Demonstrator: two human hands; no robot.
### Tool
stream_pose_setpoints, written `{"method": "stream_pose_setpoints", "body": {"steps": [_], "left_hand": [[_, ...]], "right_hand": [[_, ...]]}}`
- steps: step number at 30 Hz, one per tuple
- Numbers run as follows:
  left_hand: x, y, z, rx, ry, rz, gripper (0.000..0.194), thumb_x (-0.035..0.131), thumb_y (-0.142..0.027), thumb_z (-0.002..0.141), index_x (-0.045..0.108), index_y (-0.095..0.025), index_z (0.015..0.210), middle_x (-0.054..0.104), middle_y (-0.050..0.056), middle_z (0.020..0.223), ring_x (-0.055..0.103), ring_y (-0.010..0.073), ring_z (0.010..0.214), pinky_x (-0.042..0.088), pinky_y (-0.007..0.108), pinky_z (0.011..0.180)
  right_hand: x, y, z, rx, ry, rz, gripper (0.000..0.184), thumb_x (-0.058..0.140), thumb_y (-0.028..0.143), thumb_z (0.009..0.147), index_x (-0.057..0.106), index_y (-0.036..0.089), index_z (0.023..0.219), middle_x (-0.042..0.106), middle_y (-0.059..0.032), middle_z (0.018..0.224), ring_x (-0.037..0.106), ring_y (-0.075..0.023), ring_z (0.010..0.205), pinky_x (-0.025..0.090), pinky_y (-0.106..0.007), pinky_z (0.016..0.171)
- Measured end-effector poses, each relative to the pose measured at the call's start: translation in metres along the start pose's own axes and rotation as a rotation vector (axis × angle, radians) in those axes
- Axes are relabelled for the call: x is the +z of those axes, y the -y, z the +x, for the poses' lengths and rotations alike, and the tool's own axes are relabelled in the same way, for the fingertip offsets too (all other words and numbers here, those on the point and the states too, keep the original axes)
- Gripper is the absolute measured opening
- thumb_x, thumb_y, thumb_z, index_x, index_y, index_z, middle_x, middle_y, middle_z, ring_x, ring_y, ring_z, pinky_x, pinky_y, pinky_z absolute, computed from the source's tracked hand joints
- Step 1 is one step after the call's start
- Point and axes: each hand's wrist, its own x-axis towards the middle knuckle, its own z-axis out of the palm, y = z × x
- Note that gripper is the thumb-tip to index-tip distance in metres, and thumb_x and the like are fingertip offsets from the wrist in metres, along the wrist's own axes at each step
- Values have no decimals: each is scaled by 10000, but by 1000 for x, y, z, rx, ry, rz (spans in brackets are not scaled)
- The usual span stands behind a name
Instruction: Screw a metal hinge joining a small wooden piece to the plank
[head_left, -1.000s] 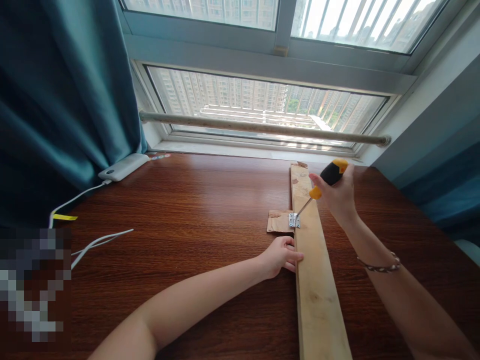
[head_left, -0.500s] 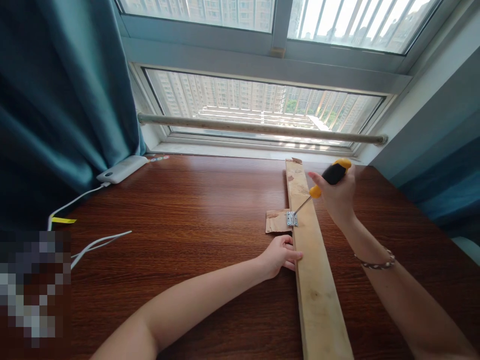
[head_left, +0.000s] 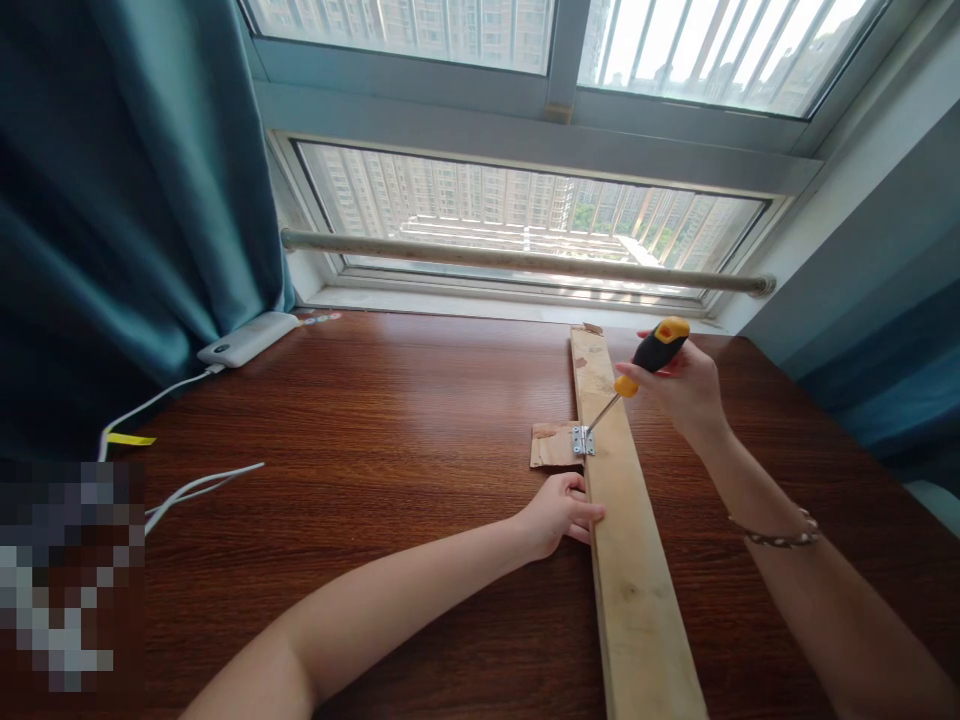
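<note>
A long pale wooden board (head_left: 634, 560) lies on the dark wood tabletop. My left hand (head_left: 561, 515) grips the board's left edge, thumb on top and fingers against the side. Just beyond it, a small metal hinge (head_left: 583, 440) spans the board's edge and a thin brown wooden or cardboard piece (head_left: 552, 446) on the left. In my right hand (head_left: 686, 385) is a yellow-and-black screwdriver (head_left: 656, 348), held tilted by its handle between thumb and fingers. Its tip meets the hinge's right leaf; any screw there is too small to make out.
A white power strip or adapter (head_left: 249, 340) with a white cable sits at the back left, beside the blue curtain (head_left: 135, 180). A yellow strip (head_left: 131, 440) and a looped white cable (head_left: 202, 484) lie on the left. A rail (head_left: 525, 261) crosses before the window.
My right hand has shifted slightly right and its grip on the screwdriver handle has turned, with the fingers loosened. The tip stays at the hinge. My left hand stays on the board.
</note>
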Motion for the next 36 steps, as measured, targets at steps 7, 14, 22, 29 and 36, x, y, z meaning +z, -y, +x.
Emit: {"method": "stream_pose_setpoints", "body": {"steps": [7,14,22,29,36], "left_hand": [[-1,0,0,-10,-1,-7,481,764,-259,442,478,-130,807,631,96,798,624,194,621,481,279,517],[-1,-8,10,15,-23,15,468,755,-256,426,471,-134,778,617,77,774,618,193,607,482,295,520],[-10,-24,26,62,-63,63,408,726,-234,459,457,-138,751,601,60,729,612,177,585,479,291,532],[-17,-26,27,69,-72,77,382,699,-225,480,458,-138,763,609,75,756,616,179,600,479,284,528],[-18,-23,24,54,-51,78,417,725,-244,462,473,-133,775,620,85,779,624,195,642,488,293,543]], "right_hand": [[13,-5,5,62,133,237,473,744,380,570,511,202,941,593,-20,849,584,-187,791,485,-335,694],[-5,-10,16,110,468,472,354,733,324,613,604,179,910,649,-72,898,608,-245,887,464,-419,805],[28,-28,38,94,10,158,371,778,390,498,553,165,688,525,20,622,519,-137,585,441,-284,538],[17,-16,36,238,449,600,495,785,296,501,600,183,946,637,-79,942,594,-240,914,454,-392,808],[26,-32,31,7,73,143,399,788,388,463,502,179,646,558,11,627,519,-143,590,441,-272,520]]}}
